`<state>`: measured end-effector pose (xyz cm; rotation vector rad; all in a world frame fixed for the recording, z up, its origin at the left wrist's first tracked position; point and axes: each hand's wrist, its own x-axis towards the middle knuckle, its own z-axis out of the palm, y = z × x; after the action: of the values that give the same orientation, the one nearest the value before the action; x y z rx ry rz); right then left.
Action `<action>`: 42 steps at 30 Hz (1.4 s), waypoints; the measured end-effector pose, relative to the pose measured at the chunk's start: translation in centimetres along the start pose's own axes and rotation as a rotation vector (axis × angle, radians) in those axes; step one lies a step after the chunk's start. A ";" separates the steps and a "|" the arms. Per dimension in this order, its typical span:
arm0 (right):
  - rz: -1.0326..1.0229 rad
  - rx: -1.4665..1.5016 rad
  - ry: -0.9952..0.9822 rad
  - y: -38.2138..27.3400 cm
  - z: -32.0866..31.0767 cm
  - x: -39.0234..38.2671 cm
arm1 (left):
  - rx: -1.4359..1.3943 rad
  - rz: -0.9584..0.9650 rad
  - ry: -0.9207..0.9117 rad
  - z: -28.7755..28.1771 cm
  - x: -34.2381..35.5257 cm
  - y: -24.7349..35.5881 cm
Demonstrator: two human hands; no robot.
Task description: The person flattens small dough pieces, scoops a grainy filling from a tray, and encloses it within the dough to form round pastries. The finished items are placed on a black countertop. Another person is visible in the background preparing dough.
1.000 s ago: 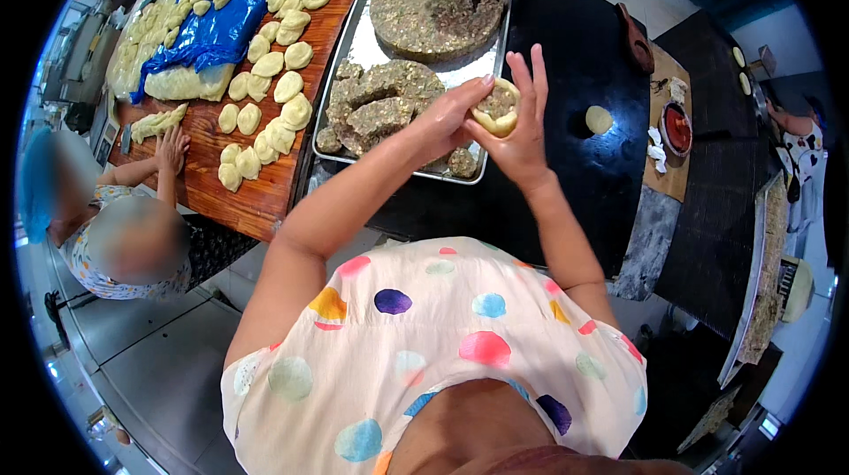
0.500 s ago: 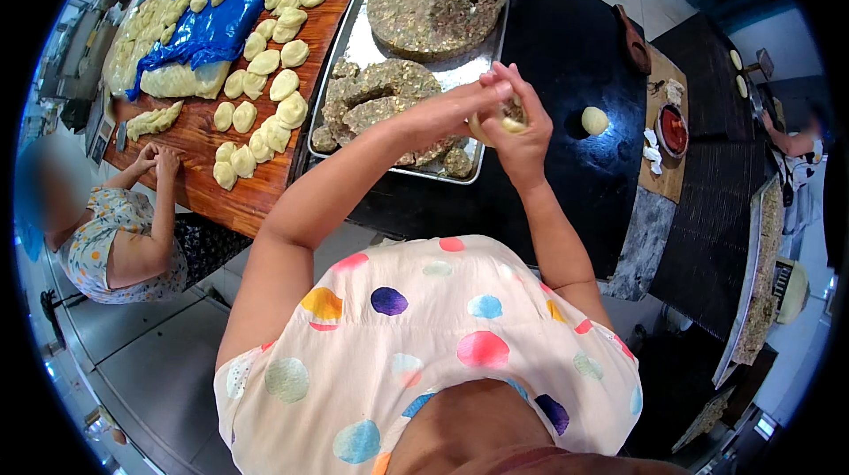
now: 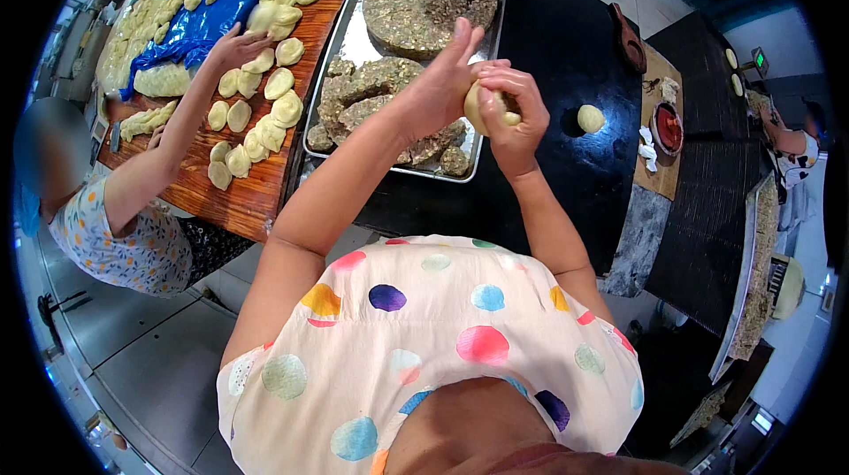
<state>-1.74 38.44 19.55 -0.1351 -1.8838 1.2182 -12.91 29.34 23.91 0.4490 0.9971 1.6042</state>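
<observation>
My right hand (image 3: 520, 117) is curled around a pale dough ball (image 3: 476, 111), with a bit of brown filling showing near its thumb. Against the ball's left side rests my left hand (image 3: 440, 86), its fingers stretched out and pointing away from me. Both hands are above the right edge of a metal tray (image 3: 389, 170). On that tray lie a thick round slab of speckled brown filling (image 3: 402, 11) and, nearer me, a broken mass of the same filling (image 3: 354, 108). Another round dough piece (image 3: 591, 118) sits on the black table to the right.
At left, a co-worker's hand (image 3: 237, 49) reaches over dough pieces (image 3: 286, 109) on a wooden table, near a blue plastic sheet (image 3: 199, 42). A wooden tool (image 3: 629, 37), a bowl of red stuff (image 3: 669, 132) and crumpled white paper (image 3: 648, 155) lie right. Another person works far right.
My left hand has straightened its fingers and turned away from the dough, which now shows more. The co-worker's arm has reached up across the wooden table. A hand beyond the tray has pulled back.
</observation>
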 end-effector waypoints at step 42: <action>-0.196 -0.232 0.176 -1.1 2.8 -0.8 | -0.326 0.047 0.253 -0.9 1.2 -6.5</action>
<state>-2.80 35.54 19.58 -0.1732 -1.8310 0.8272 -9.96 30.17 17.92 0.0464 0.8915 1.8577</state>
